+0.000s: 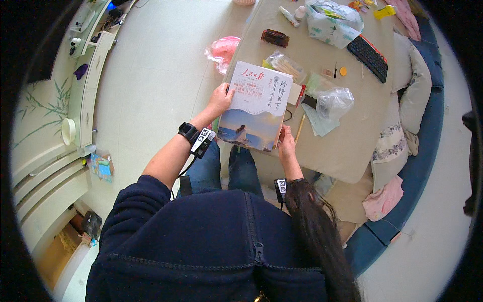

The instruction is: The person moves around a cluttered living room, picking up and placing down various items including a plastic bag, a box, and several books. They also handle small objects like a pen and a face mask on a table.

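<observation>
Both of my hands hold a paperback book or magazine [254,107] at the near left part of a cloth-covered table [336,151]. Its cover, which bears writing and a picture of a figure by the sea, faces up. My left hand [220,99] grips the left edge, thumb on the cover. At the lower right corner, my right hand [287,145] has its fingers against the edge, partly hidden by it. Just beyond the book lies a clear packet of cotton swabs [285,66]. A clear plastic bag [335,102] rests to its right.
On the table are a black keyboard [368,58], a patterned plastic bag [332,22], a brown hair clip [275,38] and a white tube [288,16]. A blue sofa [422,124] with cushions curves along the right. A pink plastic-lined bin [223,53] stands left of the table.
</observation>
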Available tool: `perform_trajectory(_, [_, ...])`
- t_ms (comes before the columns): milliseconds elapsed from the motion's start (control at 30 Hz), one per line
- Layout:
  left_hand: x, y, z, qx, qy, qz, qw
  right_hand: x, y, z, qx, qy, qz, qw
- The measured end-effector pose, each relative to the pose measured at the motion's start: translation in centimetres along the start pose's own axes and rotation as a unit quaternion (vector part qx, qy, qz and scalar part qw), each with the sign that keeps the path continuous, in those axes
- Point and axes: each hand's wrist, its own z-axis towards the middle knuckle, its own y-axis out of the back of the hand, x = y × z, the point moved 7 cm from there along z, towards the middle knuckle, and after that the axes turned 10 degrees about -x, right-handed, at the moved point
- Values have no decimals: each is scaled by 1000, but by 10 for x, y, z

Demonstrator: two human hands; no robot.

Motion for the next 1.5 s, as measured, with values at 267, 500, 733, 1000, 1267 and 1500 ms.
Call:
perform_trajectory(267, [20, -9, -28, 184, 55, 2, 981, 26, -15, 6, -98, 253, -278, 922])
perform_trajectory(500, [34, -29, -21, 181, 48, 72, 980, 50, -25, -11, -147, 239, -522, 805])
perform_trajectory(733, [31, -13, -24, 222, 103, -3, 969, 46, -27, -14, -143, 266, -480, 823])
perform_trajectory(1000, [26, -26, -25, 319, 49, 18, 946, 38, -26, -15, -124, 324, -517, 783])
perform_trajectory(1267, [19, -29, -24, 278, -15, -4, 961, 28, -27, 3, -111, 263, -384, 878])
perform_trajectory(1500, [40, -42, -25, 281, 30, -63, 957, 39, -18, 4, -63, 225, -398, 887])
